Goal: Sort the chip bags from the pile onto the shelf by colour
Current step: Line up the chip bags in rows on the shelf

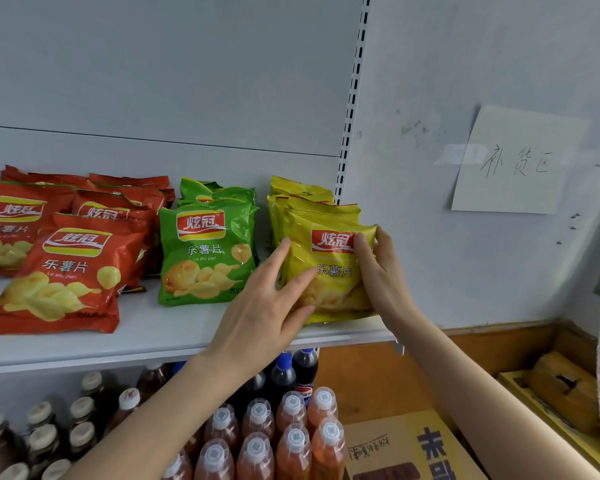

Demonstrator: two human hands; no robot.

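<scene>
Pinching the yellow 炫冠 bag (338,285) is the right hand (381,271), left hand (267,306) flat against it.

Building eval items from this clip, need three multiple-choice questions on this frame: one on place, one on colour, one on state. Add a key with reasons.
1. Where is the frontmost yellow bag?
A. right end of the shelf, in front of the yellow stack
B. on the floor
C. left end of the shelf

2. What colour are the bags between the red bags and the yellow stack?
A. blue
B. green
C. purple

3. What is the right hand doing?
A. hanging idle
B. curled in an empty fist
C. holding the yellow bag's right edge, thumb on its front

Answers:
1 A: the bag leans against the yellow stack at the shelf's right end.
2 B: green bags fill the middle.
3 C: the thumb lies on the bag's front, with fingers behind its edge.
</scene>
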